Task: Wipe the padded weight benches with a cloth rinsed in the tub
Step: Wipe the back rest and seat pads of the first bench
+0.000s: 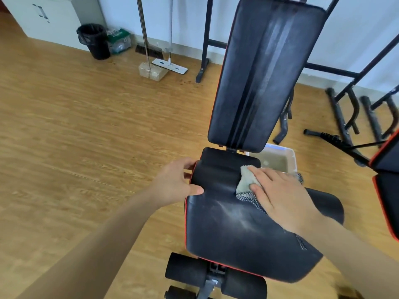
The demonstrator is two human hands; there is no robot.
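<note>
Head view, and we're looking straight down on a black seat pad (226, 229) with red piping along its edge. Our right hand (280, 197) lies flat, fingers straight and close together, pressing the pale cloth (246, 180) onto the far right part of the pad, right at its crease. Our left hand (174, 182) grips the pad's left edge, fingers hooked round the side, thumb on top. Pale streaks run across the near half of the pad. The backrest (265, 72) tilts up beyond, streaked down its middle. The tub (289, 156) sits on the floor just right of the pad, beyond our right hand, holding murky water. Far left by the wall stand a black bin (95, 41) and a broom (149, 50). A second bench (386, 186) peeks in at the right edge.
</note>
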